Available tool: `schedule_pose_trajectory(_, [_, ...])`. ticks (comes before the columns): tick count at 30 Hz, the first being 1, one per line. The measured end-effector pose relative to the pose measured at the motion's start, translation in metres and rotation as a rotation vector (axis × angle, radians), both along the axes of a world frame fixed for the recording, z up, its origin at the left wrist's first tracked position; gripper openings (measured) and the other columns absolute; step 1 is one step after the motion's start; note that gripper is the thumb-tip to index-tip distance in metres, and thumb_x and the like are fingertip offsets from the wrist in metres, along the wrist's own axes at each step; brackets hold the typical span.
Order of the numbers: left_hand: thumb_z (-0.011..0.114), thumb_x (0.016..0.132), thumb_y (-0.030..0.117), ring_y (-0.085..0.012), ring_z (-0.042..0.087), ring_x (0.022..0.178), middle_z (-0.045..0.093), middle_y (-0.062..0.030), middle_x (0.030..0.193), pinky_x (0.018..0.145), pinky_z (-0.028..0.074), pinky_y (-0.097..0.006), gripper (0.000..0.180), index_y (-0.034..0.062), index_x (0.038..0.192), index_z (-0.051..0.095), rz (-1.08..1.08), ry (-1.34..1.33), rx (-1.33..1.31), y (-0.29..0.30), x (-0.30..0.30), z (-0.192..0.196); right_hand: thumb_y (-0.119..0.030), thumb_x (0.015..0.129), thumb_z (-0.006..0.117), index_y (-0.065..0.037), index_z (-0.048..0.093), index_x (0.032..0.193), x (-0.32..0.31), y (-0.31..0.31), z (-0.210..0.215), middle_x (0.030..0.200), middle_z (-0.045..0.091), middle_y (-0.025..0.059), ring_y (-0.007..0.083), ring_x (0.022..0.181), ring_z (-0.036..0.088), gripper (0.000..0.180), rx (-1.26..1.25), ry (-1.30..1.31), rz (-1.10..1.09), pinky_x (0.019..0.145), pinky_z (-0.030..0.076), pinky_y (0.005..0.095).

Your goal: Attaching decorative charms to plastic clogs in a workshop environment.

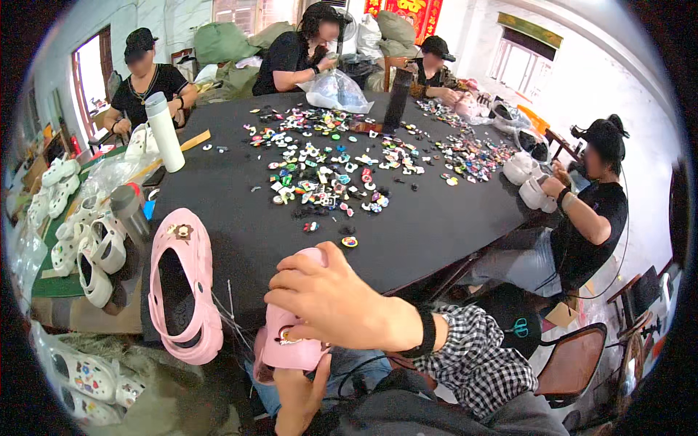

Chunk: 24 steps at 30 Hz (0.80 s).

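Observation:
A pink clog (280,354) is held at the near edge of the table, over my lap. My left hand (297,400) grips it from below, with the thumb up along its side. Across its top lies my right hand (313,294), fingers bent over the shoe and partly hiding it. A small charm (284,335) shows on the clog beside the right hand; whether the fingers pinch anything else is hidden. To the left, a matching pink clog (207,330) rests on the table edge, opening up, with a brown charm (180,232) on its toe.
Many loose colourful charms (327,178) spread over the black table (247,218). A white bottle (166,138) and a grey tumbler (129,211) stand left, near white clogs (109,243). Several people sit around the table. A chair (571,360) stands at the right.

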<state>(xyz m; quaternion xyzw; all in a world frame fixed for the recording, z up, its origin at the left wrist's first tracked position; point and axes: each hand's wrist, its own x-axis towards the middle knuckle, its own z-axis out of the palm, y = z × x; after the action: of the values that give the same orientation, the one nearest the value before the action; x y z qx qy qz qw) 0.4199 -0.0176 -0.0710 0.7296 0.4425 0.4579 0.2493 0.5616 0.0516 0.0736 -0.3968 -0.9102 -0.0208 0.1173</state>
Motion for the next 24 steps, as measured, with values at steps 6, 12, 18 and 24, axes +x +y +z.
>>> schedule_pose_trajectory(6, [0.076, 0.079, 0.015, -0.0347, 0.066, 0.086, 0.07, -0.0163, 0.098, 0.074, 0.052, -0.041, 0.026, 0.003, 0.101, 0.07, 0.048, 0.074, 0.097, 0.002, -0.007, 0.005, -0.026, 0.081, 0.071, -0.01, 0.064, 0.118, 0.036, 0.021, -0.009, 0.127, 0.058, 0.0109, 0.0291, 0.122, 0.051, 0.041, -0.028, 0.503, 0.261, 0.101, 0.04, 0.0457])
schedule_pose_trajectory(12, [0.076, 0.078, 0.011, -0.0351, 0.065, 0.079, 0.07, -0.0163, 0.093, 0.071, 0.051, -0.042, 0.023, 0.0009, 0.098, 0.07, 0.06, -0.055, 0.113, 0.003, -0.002, 0.008, -0.008, 0.089, 0.062, -0.003, 0.069, 0.095, 0.089, 0.045, -0.033, 0.088, 0.064, 0.0135, 0.0292, 0.081, 0.064, 0.01, -0.003, 0.707, -0.314, 0.074, 0.052, 0.0379])
schedule_pose_trajectory(18, [0.075, 0.08, 0.01, -0.0356, 0.064, 0.077, 0.069, -0.0164, 0.091, 0.071, 0.05, -0.043, 0.022, -0.0004, 0.099, 0.069, 0.064, -0.055, 0.118, 0.003, -0.001, 0.007, -0.009, 0.085, 0.066, -0.005, 0.069, 0.102, 0.098, 0.055, -0.09, 0.1, 0.064, 0.01, 0.0306, 0.095, 0.06, 0.018, 0.189, 0.374, -0.329, 0.084, 0.05, 0.0392])
schedule_pose_trajectory(24, [0.071, 0.082, 0.01, -0.0374, 0.064, 0.079, 0.069, -0.0174, 0.092, 0.071, 0.049, -0.043, 0.021, -0.0017, 0.099, 0.068, 0.023, -0.121, -0.045, -0.001, 0.003, 0.012, -0.014, 0.085, 0.067, -0.007, 0.065, 0.096, 0.104, 0.054, -0.098, 0.094, 0.06, 0.0109, 0.033, 0.091, 0.058, 0.014, 0.199, 0.438, -0.374, 0.081, 0.05, 0.042])
